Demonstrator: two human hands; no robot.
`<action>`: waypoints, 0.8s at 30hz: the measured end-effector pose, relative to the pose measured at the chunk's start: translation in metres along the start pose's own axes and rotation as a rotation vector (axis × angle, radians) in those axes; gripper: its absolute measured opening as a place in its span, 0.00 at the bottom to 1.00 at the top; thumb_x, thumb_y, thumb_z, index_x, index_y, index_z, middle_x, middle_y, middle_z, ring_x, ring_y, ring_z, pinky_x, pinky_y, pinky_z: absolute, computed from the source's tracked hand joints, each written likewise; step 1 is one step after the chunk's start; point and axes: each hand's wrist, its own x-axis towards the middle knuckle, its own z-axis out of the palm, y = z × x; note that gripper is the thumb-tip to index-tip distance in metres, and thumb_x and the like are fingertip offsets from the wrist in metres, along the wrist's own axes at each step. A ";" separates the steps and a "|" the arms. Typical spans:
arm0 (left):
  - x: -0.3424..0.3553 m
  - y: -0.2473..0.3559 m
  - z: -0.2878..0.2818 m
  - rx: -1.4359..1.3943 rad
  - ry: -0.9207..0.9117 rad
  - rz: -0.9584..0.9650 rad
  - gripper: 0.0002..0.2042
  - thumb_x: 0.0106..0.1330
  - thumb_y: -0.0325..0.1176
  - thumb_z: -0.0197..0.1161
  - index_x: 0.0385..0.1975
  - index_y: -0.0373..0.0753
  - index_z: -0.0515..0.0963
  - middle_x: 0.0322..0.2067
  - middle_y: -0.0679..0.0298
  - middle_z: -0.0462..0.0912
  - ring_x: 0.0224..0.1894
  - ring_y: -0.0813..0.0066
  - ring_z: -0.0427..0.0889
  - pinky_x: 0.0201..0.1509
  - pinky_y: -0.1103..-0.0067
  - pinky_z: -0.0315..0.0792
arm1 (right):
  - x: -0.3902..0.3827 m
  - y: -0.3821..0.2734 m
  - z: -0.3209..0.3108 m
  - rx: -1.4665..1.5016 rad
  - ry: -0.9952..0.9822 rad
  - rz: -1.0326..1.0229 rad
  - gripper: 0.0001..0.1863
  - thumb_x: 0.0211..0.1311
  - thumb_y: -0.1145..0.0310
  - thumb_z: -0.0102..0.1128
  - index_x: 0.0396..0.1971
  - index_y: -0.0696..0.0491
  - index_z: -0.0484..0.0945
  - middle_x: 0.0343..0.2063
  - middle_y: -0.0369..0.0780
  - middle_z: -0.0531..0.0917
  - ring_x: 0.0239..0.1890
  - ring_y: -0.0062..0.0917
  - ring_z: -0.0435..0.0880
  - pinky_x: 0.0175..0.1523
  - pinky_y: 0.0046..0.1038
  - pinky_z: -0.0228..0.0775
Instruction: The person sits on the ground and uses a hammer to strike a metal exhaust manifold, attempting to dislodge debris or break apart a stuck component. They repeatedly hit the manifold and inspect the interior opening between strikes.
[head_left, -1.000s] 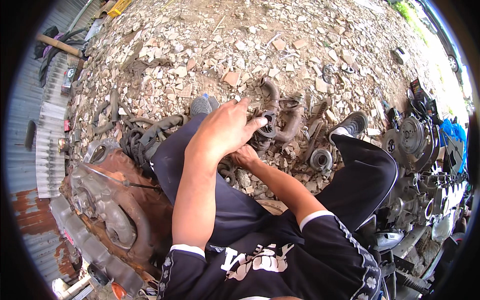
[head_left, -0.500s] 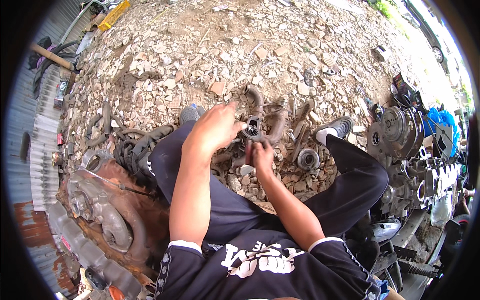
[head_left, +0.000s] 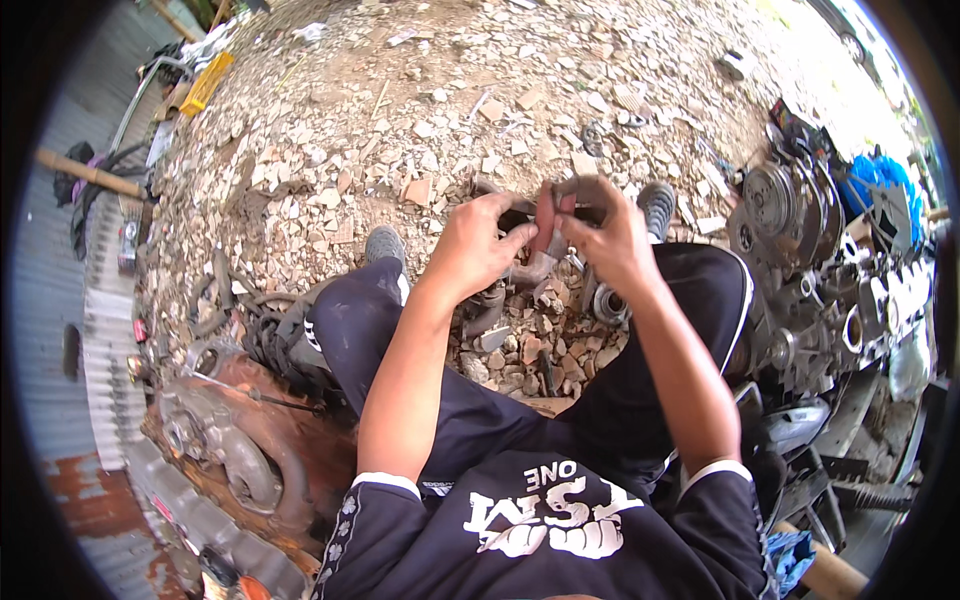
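Both hands are raised close together over rusty curved metal pipes (head_left: 487, 310) lying on the rubble between my legs. My left hand (head_left: 472, 248) is closed, thumb against fingers, around something dark that I cannot make out. My right hand (head_left: 622, 240) pinches a reddish-brown strip (head_left: 545, 222), which stands upright between the hands and looks folded at its top. Its far end is partly hidden by the fingers. Below my right wrist lies a round metal part (head_left: 608, 305) with a hole in its middle.
At left, a grey manifold-like casting (head_left: 230, 450) rests on a rusty sheet by a corrugated metal wall (head_left: 60, 400). Dark hoses (head_left: 215, 290) lie near my left knee. Engine parts (head_left: 790, 290) are piled at right. Broken stone (head_left: 400, 130) covers the ground; a yellow crate (head_left: 207, 84) stands far left.
My right hand has lifted off the pipes and moved up and right with the reddish-brown strip. My left hand has shifted slightly right, and its fingers have closed. The view has tilted a little.
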 end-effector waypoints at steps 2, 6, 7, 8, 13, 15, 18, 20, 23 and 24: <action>-0.002 0.004 0.001 -0.203 0.003 -0.002 0.24 0.58 0.40 0.77 0.48 0.30 0.82 0.42 0.51 0.88 0.46 0.62 0.87 0.53 0.72 0.78 | 0.011 -0.011 -0.017 -0.073 -0.088 -0.070 0.20 0.53 0.74 0.65 0.49 0.58 0.81 0.41 0.46 0.88 0.47 0.34 0.88 0.53 0.32 0.79; 0.004 0.015 0.009 -0.333 -0.007 -0.137 0.29 0.50 0.48 0.81 0.44 0.32 0.83 0.38 0.58 0.88 0.42 0.72 0.86 0.50 0.75 0.78 | 0.019 0.008 -0.012 0.008 -0.044 -0.049 0.22 0.51 0.74 0.67 0.50 0.58 0.82 0.42 0.47 0.88 0.44 0.35 0.89 0.52 0.32 0.80; 0.006 0.014 0.012 -0.290 0.000 -0.190 0.28 0.50 0.48 0.81 0.44 0.32 0.83 0.38 0.58 0.88 0.41 0.73 0.86 0.49 0.76 0.78 | 0.018 0.009 -0.011 0.014 -0.038 -0.023 0.22 0.50 0.74 0.68 0.49 0.57 0.82 0.42 0.47 0.88 0.44 0.34 0.89 0.52 0.31 0.80; 0.007 0.011 0.016 -0.246 0.007 -0.243 0.28 0.50 0.48 0.82 0.44 0.32 0.83 0.37 0.59 0.88 0.41 0.73 0.86 0.48 0.76 0.78 | 0.017 0.008 -0.010 0.020 -0.033 0.003 0.21 0.50 0.74 0.68 0.48 0.57 0.83 0.41 0.46 0.88 0.43 0.34 0.89 0.51 0.31 0.80; 0.006 -0.002 0.023 -0.494 0.043 -0.134 0.15 0.57 0.31 0.78 0.41 0.35 0.81 0.34 0.66 0.87 0.38 0.81 0.83 0.45 0.80 0.77 | 0.014 -0.010 -0.011 0.106 0.003 0.039 0.14 0.52 0.73 0.69 0.40 0.58 0.83 0.33 0.43 0.88 0.29 0.30 0.89 0.42 0.32 0.79; 0.007 -0.006 0.024 -0.504 0.068 -0.175 0.15 0.58 0.29 0.76 0.42 0.34 0.81 0.35 0.66 0.87 0.37 0.81 0.83 0.45 0.80 0.77 | 0.015 -0.011 -0.018 0.090 -0.016 0.020 0.14 0.52 0.74 0.66 0.41 0.58 0.83 0.32 0.45 0.87 0.31 0.30 0.89 0.42 0.33 0.78; 0.005 -0.002 0.022 -0.555 0.121 -0.187 0.14 0.60 0.25 0.71 0.46 0.33 0.80 0.35 0.64 0.87 0.37 0.80 0.84 0.45 0.79 0.77 | 0.009 -0.010 -0.018 -0.027 -0.010 -0.012 0.16 0.52 0.76 0.62 0.43 0.58 0.83 0.33 0.47 0.87 0.36 0.31 0.89 0.43 0.33 0.78; 0.004 -0.001 0.020 -0.575 0.156 -0.172 0.15 0.61 0.24 0.69 0.48 0.33 0.80 0.36 0.63 0.87 0.38 0.79 0.84 0.46 0.79 0.78 | 0.006 -0.006 -0.020 0.034 -0.031 -0.009 0.17 0.52 0.79 0.57 0.44 0.57 0.84 0.35 0.49 0.87 0.39 0.34 0.88 0.46 0.34 0.78; 0.004 -0.003 0.015 -0.612 0.116 -0.198 0.16 0.62 0.23 0.68 0.50 0.32 0.80 0.37 0.61 0.87 0.38 0.80 0.84 0.44 0.80 0.78 | 0.003 -0.003 -0.024 0.068 -0.032 0.001 0.15 0.56 0.79 0.57 0.44 0.57 0.84 0.35 0.49 0.87 0.38 0.38 0.88 0.47 0.35 0.77; 0.004 -0.001 0.015 -0.649 0.097 -0.209 0.16 0.61 0.23 0.68 0.50 0.33 0.80 0.37 0.61 0.87 0.38 0.80 0.84 0.44 0.81 0.78 | 0.004 -0.001 -0.023 -0.012 -0.028 0.002 0.14 0.58 0.78 0.58 0.43 0.57 0.84 0.35 0.50 0.87 0.38 0.39 0.88 0.47 0.36 0.77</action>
